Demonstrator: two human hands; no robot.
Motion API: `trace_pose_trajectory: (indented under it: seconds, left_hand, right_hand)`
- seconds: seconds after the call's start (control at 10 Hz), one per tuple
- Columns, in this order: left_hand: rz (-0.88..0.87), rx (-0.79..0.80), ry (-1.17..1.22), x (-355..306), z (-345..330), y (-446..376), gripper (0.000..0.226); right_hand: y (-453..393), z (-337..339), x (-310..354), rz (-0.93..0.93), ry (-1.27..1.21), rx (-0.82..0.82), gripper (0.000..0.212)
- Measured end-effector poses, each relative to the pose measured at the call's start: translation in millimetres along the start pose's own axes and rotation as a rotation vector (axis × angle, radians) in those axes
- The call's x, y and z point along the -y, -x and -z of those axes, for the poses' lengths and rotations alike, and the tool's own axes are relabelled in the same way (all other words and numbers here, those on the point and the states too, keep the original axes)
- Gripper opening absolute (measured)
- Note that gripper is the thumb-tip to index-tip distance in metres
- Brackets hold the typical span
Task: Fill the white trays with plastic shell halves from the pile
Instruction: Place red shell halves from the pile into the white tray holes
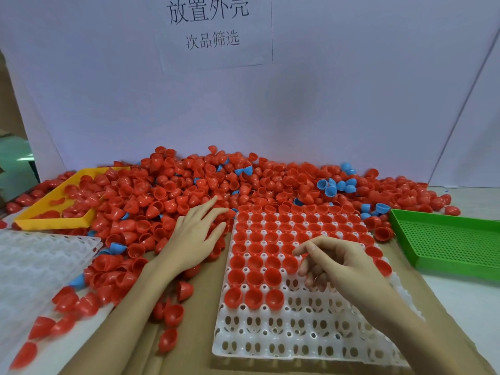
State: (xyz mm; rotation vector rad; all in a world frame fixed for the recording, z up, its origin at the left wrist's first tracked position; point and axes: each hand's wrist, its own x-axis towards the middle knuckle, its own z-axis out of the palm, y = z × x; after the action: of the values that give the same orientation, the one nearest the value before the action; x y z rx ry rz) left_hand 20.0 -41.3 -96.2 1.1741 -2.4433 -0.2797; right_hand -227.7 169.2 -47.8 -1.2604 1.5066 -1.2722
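A white tray (273,345) with round pockets lies in front of me; its far rows hold red shell halves, its near rows are bare. A big pile of red shell halves (167,196), with some blue ones mixed in, covers the table behind and to the left. My left hand (193,236) lies flat with straight fingers on the pile, just left of the tray's far corner. My right hand (332,262) hovers over the tray's middle, fingers loosely curled, thumb and forefinger close together; no shell shows in it.
A second white tray (32,263) lies at the left edge with loose red halves on it. A yellow tray (54,220) sits half buried at the back left. A green perforated tray (446,239) stands at the right. A white board rises behind the pile.
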Motion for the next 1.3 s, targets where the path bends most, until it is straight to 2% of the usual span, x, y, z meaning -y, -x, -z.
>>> trace_pose_trajectory:
  seconds: [0.2,0.3,0.4,0.5,0.6,0.7,0.8,0.9,1.0,1.1,1.2,1.3]
  left_hand:
    - [0.003,-0.093,-0.016,1.5,-4.3,-7.1,0.037]
    - [-0.079,-0.217,-0.021,1.2,1.6,-0.1,0.028]
    - [-0.187,-0.355,0.050,-12.7,12.9,6.0,0.008]
    - [-0.279,-0.417,0.176,-40.9,20.4,15.0,0.017]
    - [-0.380,-0.385,0.200,-70.6,20.3,27.3,0.021]
    - [-0.527,-0.382,0.135,-94.1,15.8,35.2,0.023]
    - [-0.591,-0.384,0.107,-108.8,11.1,39.8,0.032]
    - [-0.583,-0.396,0.112,-110.7,7.9,42.9,0.025]
    - [-0.541,-0.374,0.242,-109.5,6.6,42.7,0.020]
    - [-0.465,-0.342,0.428,-111.1,6.1,44.3,0.033]
    - [-0.379,-0.341,0.508,-114.4,6.3,45.6,0.037]
    - [-0.338,-0.338,0.541,-116.6,8.0,46.6,0.031]
  right_hand:
    - [-0.8,-1.2,-1.3,-0.001,0.019,0.000,0.027]
    - [-1.3,-2.4,-1.6,0.001,0.021,0.004,0.028]
    - [-1.4,-2.6,-2.4,0.008,0.014,0.003,0.026]
    - [-0.3,-3.5,-3.2,0.035,0.020,0.022,0.020]
    - [1.5,-6.8,-1.5,0.103,-0.005,0.070,0.021]
    - [3.5,-12.2,-0.7,0.188,-0.018,0.090,0.048]
    - [5.5,-16.6,-1.6,0.251,0.014,0.044,0.042]
    - [5.8,-15.6,-1.5,0.275,-0.013,0.011,0.021]
    - [4.2,-11.2,-2.2,0.250,-0.050,-0.028,0.022]
    - [2.9,-8.6,-3.7,0.254,-0.043,-0.044,0.025]
    - [2.8,-7.9,-3.0,0.273,-0.034,-0.041,0.027]
    - [1.4,-6.7,-3.3,0.253,-0.070,-0.035,0.025]
